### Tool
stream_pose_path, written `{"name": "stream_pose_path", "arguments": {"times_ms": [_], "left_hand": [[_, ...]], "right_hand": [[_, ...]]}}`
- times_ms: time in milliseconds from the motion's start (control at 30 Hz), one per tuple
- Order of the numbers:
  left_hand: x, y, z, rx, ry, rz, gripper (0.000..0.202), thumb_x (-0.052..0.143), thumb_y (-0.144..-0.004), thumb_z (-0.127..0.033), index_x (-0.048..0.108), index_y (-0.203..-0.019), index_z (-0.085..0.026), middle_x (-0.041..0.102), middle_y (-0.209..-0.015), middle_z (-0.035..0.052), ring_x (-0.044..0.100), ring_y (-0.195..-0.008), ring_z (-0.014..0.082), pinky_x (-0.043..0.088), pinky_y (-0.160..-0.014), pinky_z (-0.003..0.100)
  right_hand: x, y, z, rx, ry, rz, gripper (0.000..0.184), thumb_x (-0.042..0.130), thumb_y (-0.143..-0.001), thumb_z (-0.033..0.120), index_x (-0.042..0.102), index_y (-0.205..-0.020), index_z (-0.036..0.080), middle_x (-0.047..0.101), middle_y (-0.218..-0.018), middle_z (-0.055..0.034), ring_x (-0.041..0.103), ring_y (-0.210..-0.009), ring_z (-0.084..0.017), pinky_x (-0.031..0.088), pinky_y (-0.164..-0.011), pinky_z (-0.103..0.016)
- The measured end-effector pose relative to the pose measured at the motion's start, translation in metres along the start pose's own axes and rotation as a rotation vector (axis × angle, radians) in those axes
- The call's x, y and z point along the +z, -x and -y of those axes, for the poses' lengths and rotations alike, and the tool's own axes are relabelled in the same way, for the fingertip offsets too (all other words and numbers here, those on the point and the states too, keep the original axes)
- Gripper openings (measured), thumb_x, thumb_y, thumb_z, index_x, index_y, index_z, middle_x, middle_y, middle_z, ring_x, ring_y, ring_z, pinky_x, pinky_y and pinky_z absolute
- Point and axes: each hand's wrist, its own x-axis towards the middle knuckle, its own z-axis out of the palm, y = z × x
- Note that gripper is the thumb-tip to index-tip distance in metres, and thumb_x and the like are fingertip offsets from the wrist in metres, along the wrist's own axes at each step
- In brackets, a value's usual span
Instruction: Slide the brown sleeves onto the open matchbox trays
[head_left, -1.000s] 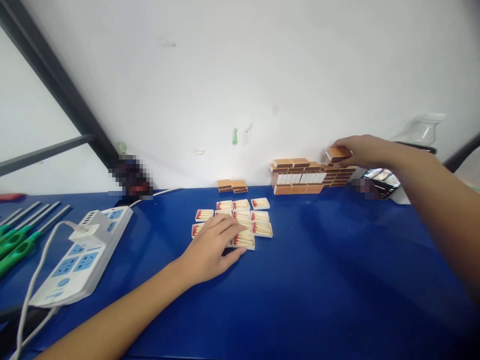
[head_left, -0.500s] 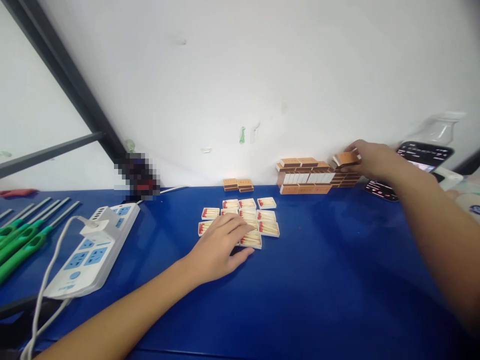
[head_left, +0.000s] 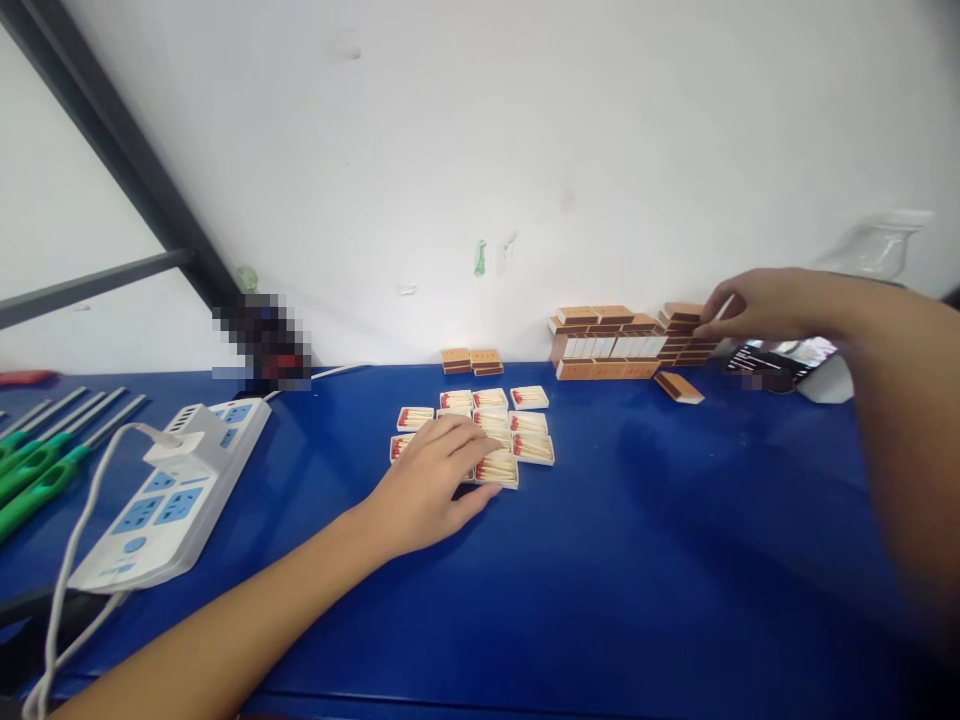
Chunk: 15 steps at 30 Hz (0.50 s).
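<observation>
My left hand lies flat with fingers spread over open matchbox trays filled with red-tipped matches, covering some of them. My right hand is at the right end of a stacked row of matchboxes. Its bent thumb and index finger pinch the right end of an orange-topped matchbox on top of the stack. In front of the stack, a single matchbox lies at an angle on the blue table.
Two short piles of matchboxes stand by the wall. At the left are a white power strip with a cable and several green-handled lighters. A phone and a clear bottle sit at the right, partly behind my arm.
A matchbox now lies on the table in front of the stack. My right hand has shifted slightly right, and its forearm hides more of the phone. My left hand stays over the trays.
</observation>
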Motion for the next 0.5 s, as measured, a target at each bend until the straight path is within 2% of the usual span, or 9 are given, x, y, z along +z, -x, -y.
{"name": "stream_pose_path", "arguments": {"times_ms": [33,67,133,267,333,400,500], "left_hand": [[0.0,0.0,0.0,-0.001,0.001,0.0,0.037,0.068,-0.099,-0.032,0.062,-0.133,-0.02,0.071,-0.126,0.0089,0.059,-0.125,0.0273,0.052,-0.111,0.051],[0.0,0.001,0.0,-0.002,0.002,0.001,0.037,0.068,-0.099,-0.032,0.062,-0.133,-0.02,0.071,-0.126,0.0089,0.059,-0.125,0.0272,0.052,-0.111,0.051],[0.0,0.001,-0.001,0.001,0.009,0.011,0.037,0.068,-0.099,-0.032,0.062,-0.134,-0.02,0.071,-0.126,0.0089,0.06,-0.125,0.027,0.052,-0.11,0.051],[0.0,0.001,-0.002,0.007,0.019,0.026,0.038,0.068,-0.099,-0.031,0.061,-0.135,-0.02,0.07,-0.125,0.009,0.06,-0.124,0.0273,0.051,-0.11,0.051],[-0.001,0.001,-0.002,0.008,0.019,0.017,0.037,0.068,-0.099,-0.03,0.061,-0.135,-0.02,0.07,-0.125,0.0092,0.06,-0.124,0.0277,0.051,-0.11,0.052],[-0.001,0.001,-0.002,0.013,0.017,0.003,0.036,0.067,-0.1,-0.03,0.062,-0.134,-0.02,0.07,-0.125,0.0093,0.06,-0.124,0.028,0.051,-0.11,0.052],[-0.001,0.001,-0.003,0.02,0.011,0.002,0.036,0.067,-0.1,-0.031,0.062,-0.133,-0.019,0.071,-0.124,0.0094,0.06,-0.124,0.0277,0.051,-0.109,0.05]], "right_hand": [[0.001,0.009,0.008,0.103,-0.049,0.21,0.038,0.085,-0.07,0.056,0.07,-0.088,0.026,0.075,-0.086,-0.0089,0.07,-0.076,-0.027,0.058,-0.064,-0.041],[0.004,0.018,0.015,0.181,-0.084,0.338,0.044,0.087,-0.068,0.06,0.069,-0.087,0.024,0.075,-0.088,-0.0112,0.071,-0.08,-0.029,0.06,-0.064,-0.042],[0.019,0.031,0.029,0.205,-0.094,0.449,0.047,0.089,-0.065,0.06,0.066,-0.081,0.023,0.074,-0.086,-0.0123,0.073,-0.083,-0.031,0.063,-0.064,-0.043],[0.054,0.034,0.037,0.14,-0.052,0.445,0.039,0.089,-0.066,0.048,0.06,-0.072,0.023,0.071,-0.076,-0.0114,0.073,-0.075,-0.032,0.061,-0.06,-0.045],[0.062,0.03,0.033,0.108,-0.039,0.422,0.03,0.085,-0.069,0.038,0.059,-0.072,0.023,0.07,-0.072,-0.0102,0.072,-0.071,-0.031,0.06,-0.06,-0.045],[0.06,0.027,0.026,0.067,-0.047,0.393,0.022,0.079,-0.071,0.031,0.059,-0.072,0.023,0.071,-0.072,-0.0089,0.071,-0.068,-0.029,0.06,-0.06,-0.044],[0.046,0.03,0.017,-0.016,-0.071,0.352,0.015,0.074,-0.074,0.031,0.061,-0.074,0.024,0.073,-0.075,-0.0071,0.071,-0.068,-0.027,0.061,-0.06,-0.042]]}}
